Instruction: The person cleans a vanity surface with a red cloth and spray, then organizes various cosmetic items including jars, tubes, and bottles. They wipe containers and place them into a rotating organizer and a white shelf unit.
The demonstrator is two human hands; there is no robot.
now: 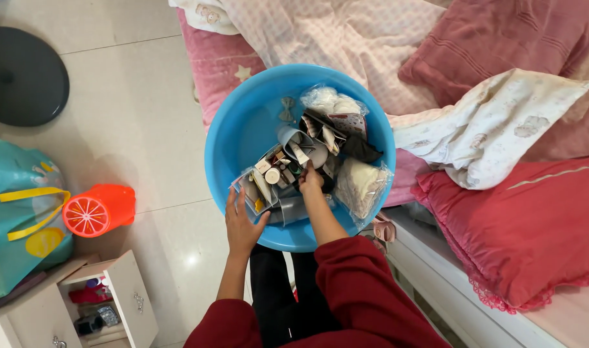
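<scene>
The person leans over a round blue plastic basin that rests on the edge of a bed with pink bedding. The left hand lies on the near rim of the basin, fingers spread in a loose, unclosed grip against a clear plastic pouch of small cosmetic items. The right hand reaches into the middle of the basin among small jars and tubes; its fingers curl down into the heap, and whether the grip has closed on anything cannot be told. Around it lie a grey cup, a bag of white cotton pads, a dark cloth and a bagged cream fabric. On the floor to the left stand an orange citrus-patterned cup, a teal bag and a small white cabinet with an open drawer.
</scene>
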